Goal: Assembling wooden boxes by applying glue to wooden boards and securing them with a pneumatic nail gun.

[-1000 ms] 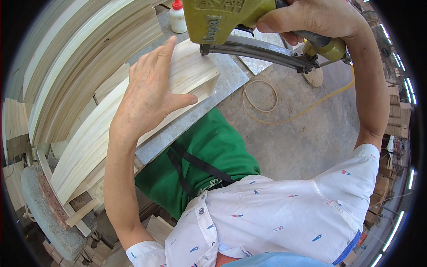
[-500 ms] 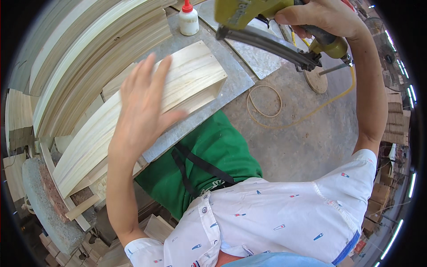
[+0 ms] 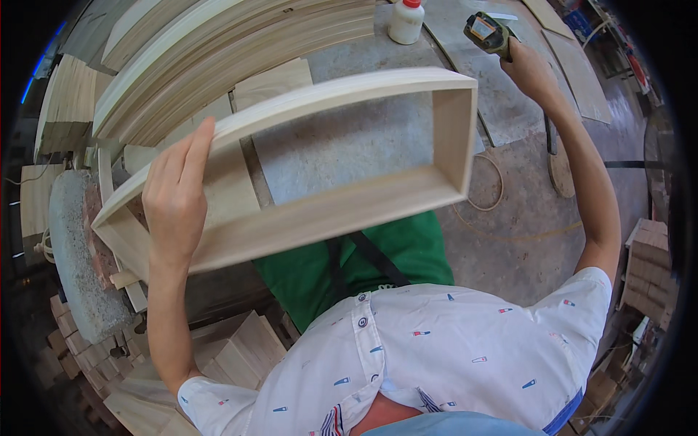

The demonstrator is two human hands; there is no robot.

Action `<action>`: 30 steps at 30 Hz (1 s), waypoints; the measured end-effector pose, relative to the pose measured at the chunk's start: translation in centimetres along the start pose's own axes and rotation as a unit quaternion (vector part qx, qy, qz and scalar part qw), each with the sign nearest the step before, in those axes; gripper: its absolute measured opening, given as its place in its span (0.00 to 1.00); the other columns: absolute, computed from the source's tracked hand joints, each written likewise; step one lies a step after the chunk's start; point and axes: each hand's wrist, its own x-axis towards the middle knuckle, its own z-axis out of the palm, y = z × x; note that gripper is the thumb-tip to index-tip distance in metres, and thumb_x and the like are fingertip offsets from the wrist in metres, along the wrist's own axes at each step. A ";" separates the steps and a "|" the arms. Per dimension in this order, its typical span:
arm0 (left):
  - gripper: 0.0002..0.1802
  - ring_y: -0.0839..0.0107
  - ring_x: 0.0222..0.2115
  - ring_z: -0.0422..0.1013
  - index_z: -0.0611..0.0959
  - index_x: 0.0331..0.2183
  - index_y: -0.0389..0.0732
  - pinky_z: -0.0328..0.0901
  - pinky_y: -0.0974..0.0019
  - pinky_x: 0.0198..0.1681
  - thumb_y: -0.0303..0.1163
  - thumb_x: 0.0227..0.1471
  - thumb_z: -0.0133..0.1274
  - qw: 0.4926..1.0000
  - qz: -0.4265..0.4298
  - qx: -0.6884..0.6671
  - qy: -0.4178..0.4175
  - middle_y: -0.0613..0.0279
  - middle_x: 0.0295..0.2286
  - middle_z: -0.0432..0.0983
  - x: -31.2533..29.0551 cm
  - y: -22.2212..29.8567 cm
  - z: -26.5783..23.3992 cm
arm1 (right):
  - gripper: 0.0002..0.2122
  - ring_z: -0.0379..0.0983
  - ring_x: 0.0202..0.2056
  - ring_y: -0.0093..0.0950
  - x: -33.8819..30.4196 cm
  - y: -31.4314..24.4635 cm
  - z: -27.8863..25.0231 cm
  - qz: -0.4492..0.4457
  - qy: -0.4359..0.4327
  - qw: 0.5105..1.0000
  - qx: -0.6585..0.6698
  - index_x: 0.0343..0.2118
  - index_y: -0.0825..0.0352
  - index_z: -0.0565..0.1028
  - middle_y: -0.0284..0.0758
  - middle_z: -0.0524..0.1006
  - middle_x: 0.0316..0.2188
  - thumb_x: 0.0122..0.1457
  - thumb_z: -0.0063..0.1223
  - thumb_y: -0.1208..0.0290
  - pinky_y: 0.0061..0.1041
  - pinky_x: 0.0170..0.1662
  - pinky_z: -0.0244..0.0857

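No legible lettering, an orange-and-white label [image 3: 482, 29] on the green tool [image 3: 498, 41] at far right too small to read, pale marks [image 3: 385, 286] on green clothing [image 3: 422, 251] unclear

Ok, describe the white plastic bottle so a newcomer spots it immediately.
Find the big stack of curved pale wooden boards, upper left. Right of it, on the flat grey worktop, stands the white plastic bottle. Its red cap sets it apart from the boards.

Left hand [image 3: 174, 200]: one, gripping open wooden frame [image 3: 327, 225], curved along far side. Right hand [image 3: 529, 69]: one, gripping dark-green tool [image 3: 486, 33]. Red-capped white bottle [image 3: 405, 25]: one, left of right hand. Stacked curved boards [image 3: 225, 76]: several, beyond left hand.
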 end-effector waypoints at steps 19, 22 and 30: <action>0.19 0.51 0.34 0.70 0.75 0.47 0.39 0.64 0.57 0.38 0.21 0.51 0.48 0.950 -0.102 -0.266 -0.130 0.48 0.31 0.74 2.8 -1.0 9.9 | 0.28 0.71 0.44 0.42 2.3 -3.4 3.8 -0.039 0.099 0.976 0.192 0.53 0.70 0.65 0.45 0.74 0.42 0.52 0.57 0.61 0.34 0.48 0.64; 0.18 0.51 0.35 0.71 0.76 0.47 0.39 0.64 0.57 0.38 0.22 0.51 0.48 0.952 -0.105 -0.258 -0.123 0.48 0.33 0.74 3.2 -0.6 10.2 | 0.29 0.71 0.45 0.38 6.8 -5.8 6.1 0.024 0.018 0.949 0.314 0.55 0.69 0.64 0.44 0.74 0.45 0.50 0.59 0.63 0.31 0.50 0.63; 0.18 0.52 0.36 0.70 0.75 0.46 0.38 0.64 0.57 0.39 0.23 0.50 0.50 0.945 -0.144 -0.263 -0.132 0.50 0.32 0.74 4.4 -0.5 10.4 | 0.32 0.69 0.46 0.31 12.3 -7.6 9.3 -0.049 -0.151 0.883 0.441 0.55 0.67 0.64 0.40 0.75 0.43 0.46 0.63 0.68 0.29 0.53 0.60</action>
